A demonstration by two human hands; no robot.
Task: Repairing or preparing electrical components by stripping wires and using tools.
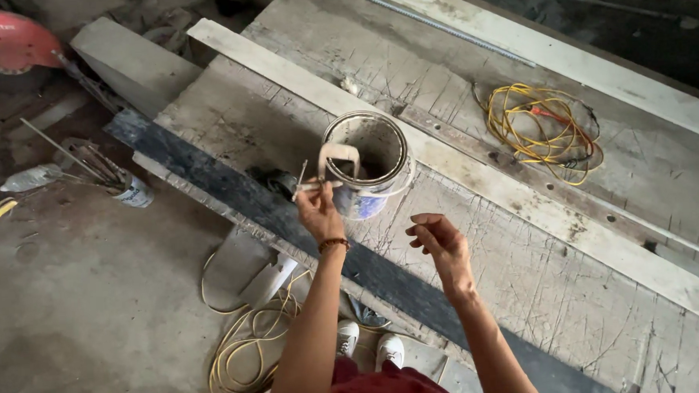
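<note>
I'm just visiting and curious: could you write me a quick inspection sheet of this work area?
Surface: scratched, dusty workbench with pale wooden rails.
Job's things: a small looped piece with thin rods, held over an open paint can.
Clutter: a can of rods and a plastic bottle on the floor.
Hands: left hand grips the looped piece; right hand open, empty.
Cables: yellow wire coil on the bench; a pale cable on the floor.
Surroundings: red machine, concrete floor.

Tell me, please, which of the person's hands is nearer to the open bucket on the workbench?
Left. The left hand is raised just beside the bucket, gripping a small U-shaped piece; the right hand hangs empty, farther off.
</note>
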